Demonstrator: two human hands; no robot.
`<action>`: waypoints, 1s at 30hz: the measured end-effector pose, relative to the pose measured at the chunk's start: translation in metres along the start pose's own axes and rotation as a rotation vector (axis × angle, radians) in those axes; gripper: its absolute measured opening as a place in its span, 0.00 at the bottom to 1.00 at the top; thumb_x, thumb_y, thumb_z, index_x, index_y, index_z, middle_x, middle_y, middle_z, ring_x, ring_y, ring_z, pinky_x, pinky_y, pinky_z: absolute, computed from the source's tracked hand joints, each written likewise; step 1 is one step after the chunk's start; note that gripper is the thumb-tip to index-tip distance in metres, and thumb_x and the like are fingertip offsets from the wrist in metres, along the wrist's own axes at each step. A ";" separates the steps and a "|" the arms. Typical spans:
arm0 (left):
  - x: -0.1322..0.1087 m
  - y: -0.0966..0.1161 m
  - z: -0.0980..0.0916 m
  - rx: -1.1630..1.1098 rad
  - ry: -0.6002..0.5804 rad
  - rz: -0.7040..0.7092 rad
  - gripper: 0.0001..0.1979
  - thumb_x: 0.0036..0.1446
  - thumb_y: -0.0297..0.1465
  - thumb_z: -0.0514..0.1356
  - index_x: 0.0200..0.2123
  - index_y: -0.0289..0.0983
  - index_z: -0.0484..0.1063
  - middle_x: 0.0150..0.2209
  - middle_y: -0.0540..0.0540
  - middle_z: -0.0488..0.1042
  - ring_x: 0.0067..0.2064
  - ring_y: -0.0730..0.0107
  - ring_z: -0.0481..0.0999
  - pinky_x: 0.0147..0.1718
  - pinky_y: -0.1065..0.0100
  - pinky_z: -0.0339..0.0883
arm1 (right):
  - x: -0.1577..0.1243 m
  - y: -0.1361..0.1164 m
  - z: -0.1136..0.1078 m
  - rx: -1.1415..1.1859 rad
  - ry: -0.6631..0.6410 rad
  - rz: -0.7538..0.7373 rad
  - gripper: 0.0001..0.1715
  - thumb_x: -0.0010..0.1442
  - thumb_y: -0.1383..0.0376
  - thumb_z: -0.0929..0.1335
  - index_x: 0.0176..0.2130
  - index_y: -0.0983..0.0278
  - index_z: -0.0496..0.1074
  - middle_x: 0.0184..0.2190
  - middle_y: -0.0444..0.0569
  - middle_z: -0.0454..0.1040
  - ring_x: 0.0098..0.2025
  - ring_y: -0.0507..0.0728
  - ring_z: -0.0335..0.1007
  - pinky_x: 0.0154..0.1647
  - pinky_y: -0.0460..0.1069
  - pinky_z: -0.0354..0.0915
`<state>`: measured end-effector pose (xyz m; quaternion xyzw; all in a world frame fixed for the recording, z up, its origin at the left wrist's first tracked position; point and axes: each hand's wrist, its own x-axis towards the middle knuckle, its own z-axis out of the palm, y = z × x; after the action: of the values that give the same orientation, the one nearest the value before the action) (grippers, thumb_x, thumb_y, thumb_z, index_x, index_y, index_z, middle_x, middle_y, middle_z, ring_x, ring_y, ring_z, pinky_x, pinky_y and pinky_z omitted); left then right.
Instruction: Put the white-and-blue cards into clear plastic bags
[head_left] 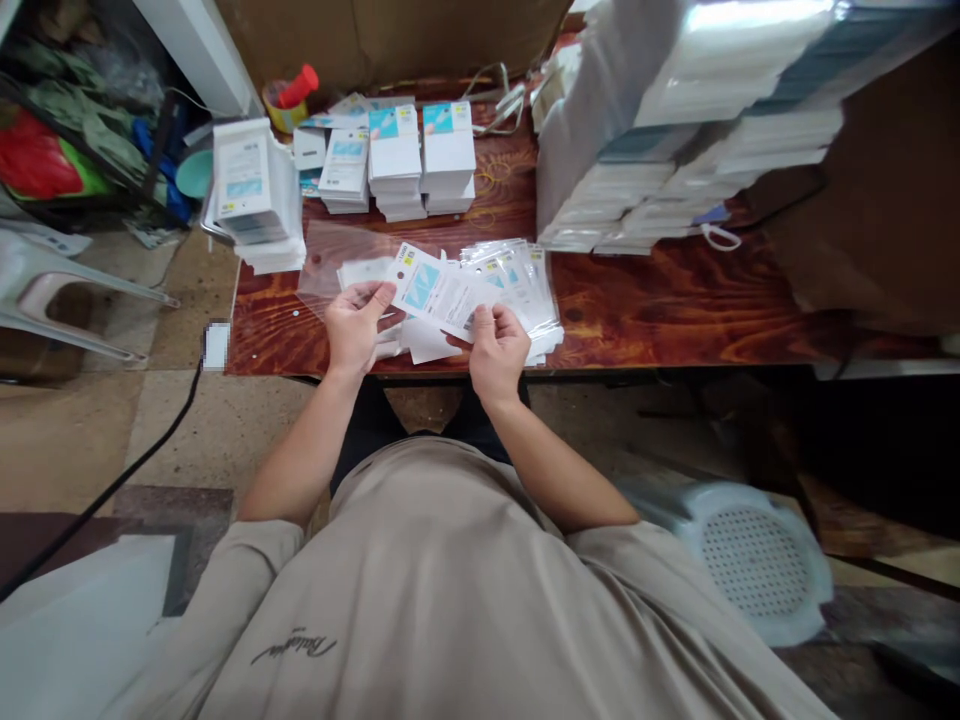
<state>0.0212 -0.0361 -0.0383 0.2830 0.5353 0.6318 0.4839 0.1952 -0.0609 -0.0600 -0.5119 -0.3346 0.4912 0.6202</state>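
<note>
A white product card with a blue picture and a yellow tag (pixel 431 288) is held over the near edge of the wooden table (pixel 675 300). My left hand (pixel 354 325) pinches the card's left end, fingers closed. My right hand (pixel 496 345) grips the card's lower right end, fingers curled. Just behind my right hand lies a fanned pile of the same cards in clear sleeves (pixel 517 285). A clear empty plastic sleeve (pixel 330 255) lies flat beyond my left hand.
Stacks of white cards (pixel 420 160) stand at the back. A taller stack (pixel 247 185) sits at the table's left edge, big leaning piles of packets (pixel 675 140) at the right. A white plastic stool (pixel 757 560) is beside my right leg, a black cable (pixel 135 460) on the floor left.
</note>
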 end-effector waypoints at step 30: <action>0.053 -0.006 -0.062 1.081 0.180 0.150 0.26 0.36 0.37 0.79 0.32 0.42 0.67 0.35 0.43 0.74 0.48 0.46 0.77 0.56 0.47 0.66 | 0.053 -0.008 -0.097 -1.092 -0.063 -0.610 0.31 0.64 0.50 0.69 0.59 0.64 0.71 0.62 0.66 0.71 0.64 0.72 0.66 0.64 0.69 0.64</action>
<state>-0.0512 -0.0128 -0.0694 0.4735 0.8011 0.3213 0.1756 0.3018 -0.0397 -0.0810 -0.6217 -0.6866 0.0653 0.3713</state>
